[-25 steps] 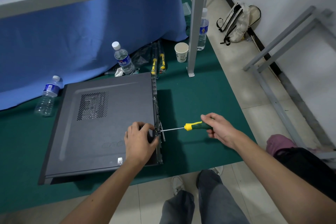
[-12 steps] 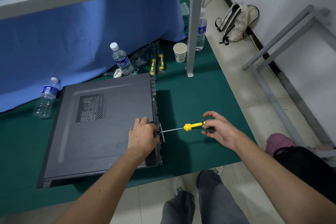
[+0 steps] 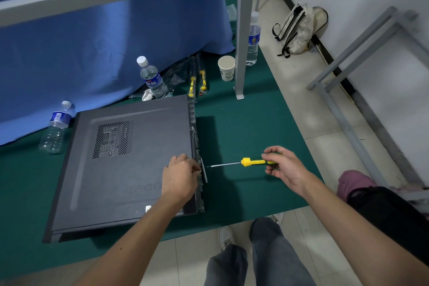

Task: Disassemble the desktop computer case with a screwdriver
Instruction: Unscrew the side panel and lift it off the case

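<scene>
Case (image 3: 120,165): dark grey desktop unit lying flat on its side on green mat (image 3: 250,127), vent grille facing up, rear edge toward 3 o'clock; occupies the left-centre of the mat. Left hand (image 3: 180,180): resting on the case's top panel at its 3 o'clock edge, fingers curled over the rear edge at a small bracket; whether they pinch anything there cannot be told. Screwdriver (image 3: 241,163): yellow-and-green handle, thin shaft lying level and pointing toward 9 o'clock, tip just beside the case's rear edge, apart from it by a small gap. Right hand (image 3: 284,166): at 3 o'clock of the case, over the mat, thumb and fingertips loosely pinching the handle end. Bottles: one (image 3: 153,80) at 12 o'clock of the case, one (image 3: 56,126) at its 10 o'clock corner, one (image 3: 253,39) behind the post (image 3: 242,30). Cup (image 3: 226,68): paper, upright, just left of the post. Two packaged drivers (image 3: 197,83): at 12 o'clock of the case's rear corner. Blue cloth (image 3: 104,37): hanging behind the mat. Backpack (image 3: 299,29): on the floor at 1 o'clock, against the wall
</scene>
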The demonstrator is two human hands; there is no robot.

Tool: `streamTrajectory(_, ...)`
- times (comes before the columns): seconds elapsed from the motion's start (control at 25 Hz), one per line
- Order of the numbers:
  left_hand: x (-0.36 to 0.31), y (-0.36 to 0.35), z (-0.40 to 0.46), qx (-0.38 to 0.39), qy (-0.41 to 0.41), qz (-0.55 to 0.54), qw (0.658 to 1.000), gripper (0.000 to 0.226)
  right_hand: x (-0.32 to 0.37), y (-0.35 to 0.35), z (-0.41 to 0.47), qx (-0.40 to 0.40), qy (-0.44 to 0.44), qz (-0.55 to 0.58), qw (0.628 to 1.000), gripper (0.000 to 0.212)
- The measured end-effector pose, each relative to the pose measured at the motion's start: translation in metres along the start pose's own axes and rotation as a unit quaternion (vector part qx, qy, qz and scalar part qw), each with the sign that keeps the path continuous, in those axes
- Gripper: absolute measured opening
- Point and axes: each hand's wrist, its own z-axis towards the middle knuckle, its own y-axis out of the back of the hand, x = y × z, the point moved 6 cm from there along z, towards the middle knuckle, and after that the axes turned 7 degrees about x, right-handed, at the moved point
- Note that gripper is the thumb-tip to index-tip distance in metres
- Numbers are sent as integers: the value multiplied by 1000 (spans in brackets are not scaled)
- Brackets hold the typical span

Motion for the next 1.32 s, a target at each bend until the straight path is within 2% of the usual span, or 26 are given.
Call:
streamTrajectory(0.08, 6, 5, -3, -28, -8, -88, 996, 14, -8, 5, -7, -10, -32, 61, 998, 15)
streamTrajectory(0.16, 10, 5, -4, -29, -1, -215, 976, 14, -20, -8, -16, 54, -88, 116, 988, 27)
streamTrajectory(0.28, 4, -5, -7, 23, 49, -432, 900, 14, -29, -53, -30, 176, -132, 102, 970, 27)
streamTrajectory(0.36, -2, -14, -9, 48, 85, -527, 844, 14, -26, -80, -32, 176, -97, 49, 978, 22)
streamTrajectory(0.44, -6, -20, -11, 83, 106, -585, 800, 18, -14, -98, -29, 134, -10, -36, 990, 15)
streamTrajectory(0.56, -11, -24, -13, 134, 104, -623, 764, 24, 1, -115, -29, 99, 87, -119, 984, 14)
streamTrajectory(0.72, -11, -27, -13, 173, 112, -646, 735, 25, 4, -128, -28, 82, 122, -175, 973, 7)
streamTrajectory(0.8, -8, -27, -11, 176, 125, -625, 750, 26, 2, -132, -24, 81, 130, -217, 964, 7)
streamTrajectory(0.84, -5, -25, -8, 156, 130, -606, 769, 29, -1, -133, -20, 74, 127, -236, 960, 9)
streamTrajectory(0.92, 7, -7, 2, 37, 124, -509, 851, 33, -7, -129, -8, 36, 110, -251, 961, 17)
streamTrajectory(1.0, 21, 20, 12, -108, 83, -313, 940, 25, -16, -118, 10, -16, 75, -249, 966, 22)
streamTrajectory(1.04, 28, 27, 17, -135, 62, -217, 965, 27, -23, -113, 20, -35, 55, -261, 963, 23)
streamTrajectory(1.12, 48, 20, 25, -105, 62, -79, 989, 49, -39, -102, 39, -62, 19, -309, 949, 27)
streamTrajectory(1.2, 67, 4, 24, -83, 68, 8, 994, 59, -55, -95, 56, -75, -7, -355, 932, 28)
streamTrajectory(1.32, 76, -7, 24, -120, 49, 29, 991, 64, -74, -91, 77, -93, -20, -383, 919, 21)
